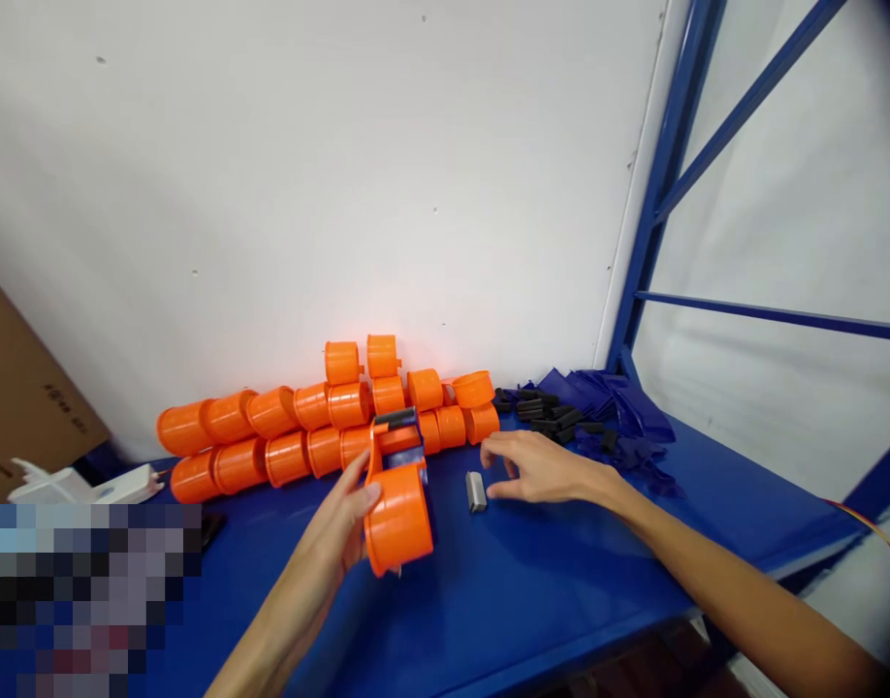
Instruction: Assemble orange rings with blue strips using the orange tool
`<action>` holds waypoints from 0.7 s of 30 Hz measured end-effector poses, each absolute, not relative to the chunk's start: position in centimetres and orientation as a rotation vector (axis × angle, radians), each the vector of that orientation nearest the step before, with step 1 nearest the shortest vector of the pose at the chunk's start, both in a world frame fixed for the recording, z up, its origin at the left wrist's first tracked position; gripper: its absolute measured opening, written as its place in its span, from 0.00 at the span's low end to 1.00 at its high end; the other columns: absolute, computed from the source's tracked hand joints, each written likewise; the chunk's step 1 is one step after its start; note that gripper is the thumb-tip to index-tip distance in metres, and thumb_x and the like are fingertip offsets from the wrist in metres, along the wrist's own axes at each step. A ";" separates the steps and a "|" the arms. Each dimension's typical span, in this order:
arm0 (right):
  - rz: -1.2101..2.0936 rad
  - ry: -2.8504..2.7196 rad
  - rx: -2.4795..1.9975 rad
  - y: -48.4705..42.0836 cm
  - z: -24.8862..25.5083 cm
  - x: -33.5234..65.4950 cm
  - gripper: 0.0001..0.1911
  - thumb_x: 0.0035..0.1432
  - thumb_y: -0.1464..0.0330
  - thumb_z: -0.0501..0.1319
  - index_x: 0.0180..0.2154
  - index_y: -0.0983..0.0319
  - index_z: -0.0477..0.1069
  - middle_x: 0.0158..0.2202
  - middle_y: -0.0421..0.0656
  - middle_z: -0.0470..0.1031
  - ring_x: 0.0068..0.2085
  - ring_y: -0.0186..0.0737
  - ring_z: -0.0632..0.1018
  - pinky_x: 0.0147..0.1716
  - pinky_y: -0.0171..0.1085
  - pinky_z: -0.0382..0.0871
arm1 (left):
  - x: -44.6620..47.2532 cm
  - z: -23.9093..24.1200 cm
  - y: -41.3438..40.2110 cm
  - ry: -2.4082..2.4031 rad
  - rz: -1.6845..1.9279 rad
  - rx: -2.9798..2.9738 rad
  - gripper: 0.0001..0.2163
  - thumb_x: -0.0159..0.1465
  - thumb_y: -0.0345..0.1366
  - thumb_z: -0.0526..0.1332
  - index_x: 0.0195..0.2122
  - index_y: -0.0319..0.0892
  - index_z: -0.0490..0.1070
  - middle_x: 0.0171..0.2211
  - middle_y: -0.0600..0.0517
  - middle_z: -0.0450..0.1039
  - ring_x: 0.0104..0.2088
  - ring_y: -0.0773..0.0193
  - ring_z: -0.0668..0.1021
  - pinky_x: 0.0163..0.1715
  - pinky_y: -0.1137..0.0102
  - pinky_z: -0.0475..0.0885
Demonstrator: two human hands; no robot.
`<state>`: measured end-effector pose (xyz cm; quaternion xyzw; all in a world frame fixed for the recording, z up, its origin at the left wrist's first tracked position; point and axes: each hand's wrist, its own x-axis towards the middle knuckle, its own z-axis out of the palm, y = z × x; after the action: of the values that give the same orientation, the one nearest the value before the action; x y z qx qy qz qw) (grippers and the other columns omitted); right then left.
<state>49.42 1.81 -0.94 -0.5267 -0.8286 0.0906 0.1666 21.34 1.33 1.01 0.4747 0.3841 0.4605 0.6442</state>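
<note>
My left hand point(345, 523) is closed around an orange tape dispenser point(399, 519), gripping the left side of its round drum. A black roller and a blue piece sit at the dispenser's upper end. Just right of it, a small grey block point(475, 492) lies on the blue table point(518, 591). Over that block's right side hovers my right hand point(536, 467), its thumb and fingers apart and curved, with nothing between them. Whether the thumb touches the block I cannot tell.
Orange drums point(285, 456) are stacked in rows along the white wall point(343, 174). Black roller pieces point(554, 417) and blue sheet parts point(612, 397) are heaped at the back right. A white power strip point(129, 485) lies at left, near a cardboard box point(30, 397). Blue frame posts point(652, 213) rise at right.
</note>
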 end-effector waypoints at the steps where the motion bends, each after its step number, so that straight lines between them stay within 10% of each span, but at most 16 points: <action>1: 0.289 -2.388 -1.450 1.5 -1.2 48.7 0.15 0.53 0.60 0.68 0.40 0.60 0.69 0.39 0.40 0.74 0.33 0.37 0.73 0.31 0.33 0.60 | 20.6 0.4 0.8 0.920 0.998 1.076 0.36 0.55 0.45 0.67 0.63 0.46 0.59 0.36 0.45 0.80 0.20 0.56 0.79 0.14 0.64 0.74; 21: 0.430 -2.343 -1.455 2.9 -3.1 48.0 0.17 0.49 0.60 0.70 0.39 0.60 0.70 0.40 0.40 0.74 0.34 0.37 0.73 0.31 0.33 0.60 | 12.3 -4.3 -1.6 1.026 1.151 0.938 0.37 0.52 0.48 0.69 0.61 0.44 0.59 0.43 0.46 0.79 0.25 0.52 0.81 0.08 0.64 0.75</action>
<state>48.04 2.87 -3.06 -0.5133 -0.8265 0.1518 0.1742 12.32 -1.62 -4.30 0.4080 0.4462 0.5006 0.6195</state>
